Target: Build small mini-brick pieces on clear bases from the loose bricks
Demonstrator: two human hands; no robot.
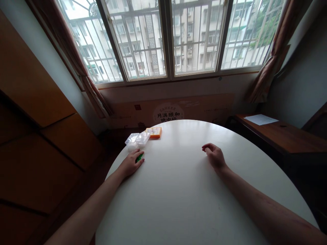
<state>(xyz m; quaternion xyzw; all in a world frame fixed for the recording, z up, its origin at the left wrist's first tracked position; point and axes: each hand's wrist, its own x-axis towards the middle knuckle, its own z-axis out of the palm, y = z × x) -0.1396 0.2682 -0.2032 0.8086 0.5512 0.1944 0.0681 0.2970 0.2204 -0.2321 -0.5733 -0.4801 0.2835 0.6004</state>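
Note:
On the left part of the white round table (178,190), my left hand (130,163) curls over a small green object (139,157). Green shows between the thumb and fingers, but its kind cannot be made out. Just beyond that hand stand clear plastic boxes (138,139), grouped close together. An orange-edged box (154,132) with pale contents or a pale top lies behind them to the right. My right hand (215,156) rests on the right side of the tabletop, its fingers loosely curled in. Nothing shows in it, though its palm is mostly turned from view.
A brown wooden desk (276,136) with a white paper sheet (261,119) stands at the right. Behind the table, a large printed cardboard panel (194,105) leans below the barred window. Wooden cabinets (38,146) are on the left, and curtains hang at both sides.

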